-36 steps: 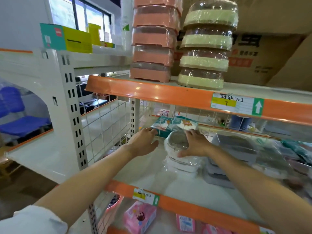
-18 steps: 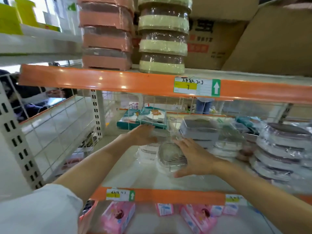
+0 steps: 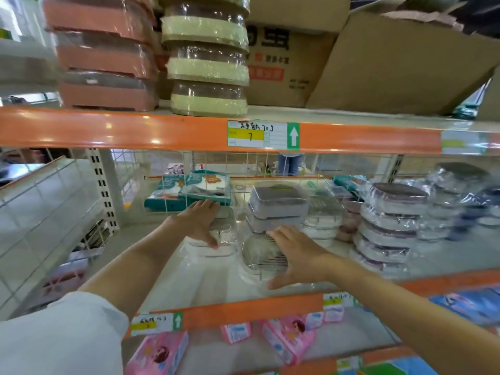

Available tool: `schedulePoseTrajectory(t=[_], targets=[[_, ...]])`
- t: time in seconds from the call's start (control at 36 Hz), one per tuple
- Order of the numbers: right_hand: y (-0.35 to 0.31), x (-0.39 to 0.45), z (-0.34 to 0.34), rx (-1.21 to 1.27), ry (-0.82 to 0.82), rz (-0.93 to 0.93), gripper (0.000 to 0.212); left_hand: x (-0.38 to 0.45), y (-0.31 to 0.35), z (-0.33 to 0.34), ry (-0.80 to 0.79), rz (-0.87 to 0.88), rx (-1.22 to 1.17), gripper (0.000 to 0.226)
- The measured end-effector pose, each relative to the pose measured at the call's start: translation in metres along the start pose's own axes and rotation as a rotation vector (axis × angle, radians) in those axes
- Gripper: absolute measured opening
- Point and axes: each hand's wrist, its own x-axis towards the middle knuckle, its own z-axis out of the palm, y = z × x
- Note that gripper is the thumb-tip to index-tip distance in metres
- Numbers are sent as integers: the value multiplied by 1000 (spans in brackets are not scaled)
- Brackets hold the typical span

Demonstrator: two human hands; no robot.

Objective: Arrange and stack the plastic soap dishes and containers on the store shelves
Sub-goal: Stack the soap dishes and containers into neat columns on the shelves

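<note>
On the middle shelf (image 3: 205, 282) stands a low stack of white oval soap dishes (image 3: 257, 263) with slatted tops, wrapped in clear film. My right hand (image 3: 297, 255) lies against its right side with fingers spread and straight, thumb at the front. To its left sits a clear-wrapped rectangular soap dish stack (image 3: 221, 239). My left hand (image 3: 198, 220) rests flat on its left side and top, thumb at its front edge. Behind stand grey-lidded rectangular dishes (image 3: 278, 207).
More wrapped dishes with dark lids (image 3: 389, 228) are stacked at the right. The upper shelf holds pink containers (image 3: 105, 60), cream containers (image 3: 208, 66) and cardboard boxes (image 3: 400, 66). A wire mesh backs the shelf, with teal packs (image 3: 189, 190) behind it. Pink boxes (image 3: 286, 342) lie below.
My right hand has brought the oval dish stack nearer the shelf's front. My left hand has come to rest on the rectangular wrapped dishes. The view has swung right and closer.
</note>
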Motion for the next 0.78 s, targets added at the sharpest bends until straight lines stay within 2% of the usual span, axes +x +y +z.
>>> schedulePoseTrajectory(t=[0.17,0.31,0.53,0.78], targets=[[-10,-12,-10,-20,-8,-34,111,-25,-6,-3,172,-29,-83,106],[-26,-30,-15,-49,1,-86,104,-65,1,-13,188,-78,-119,105],[-48,-63,-18,-64,42,-211,108,-139,24,-36,109,-236,-114,114],[-67,-102,-42,-72,105,-320,113,-215,46,-75,224,-320,-168,113]])
